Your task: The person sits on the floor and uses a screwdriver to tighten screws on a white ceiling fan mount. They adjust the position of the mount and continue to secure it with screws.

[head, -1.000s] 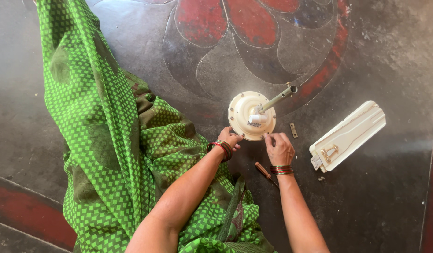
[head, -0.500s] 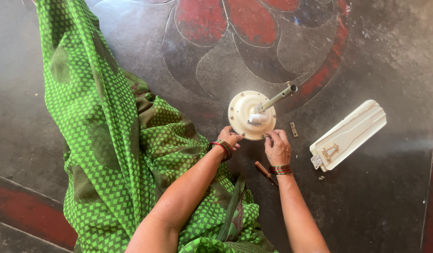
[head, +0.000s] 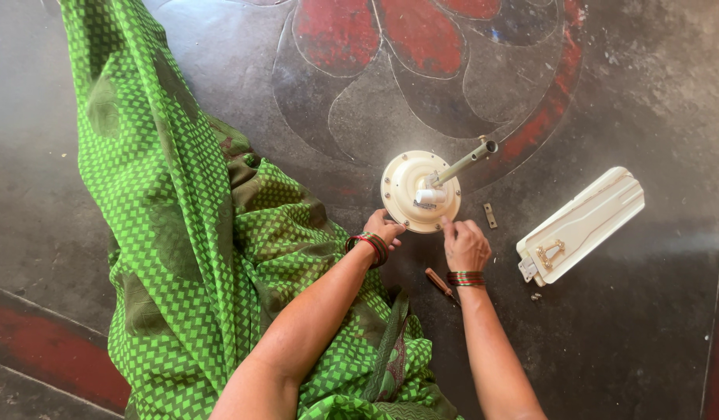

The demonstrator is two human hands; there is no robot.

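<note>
A round cream fan motor housing (head: 410,198) lay near the middle of the dark painted floor (head: 647,342), its grey rod (head: 463,162) slanting up to the right. The left hand (head: 383,228) gripped the housing's near rim, fingers curled on it. The right hand (head: 463,244) pinched at the rim's lower right edge (whether it held a small part, I could not tell). A brown-handled screwdriver (head: 439,281) lay just beside the right wrist. A cream fan blade (head: 582,225) rested well apart, toward the floor's right edge.

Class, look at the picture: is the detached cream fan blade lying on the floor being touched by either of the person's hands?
No. The fan blade lies apart on the floor, while the left hand and right hand are at the round motor housing.
</note>
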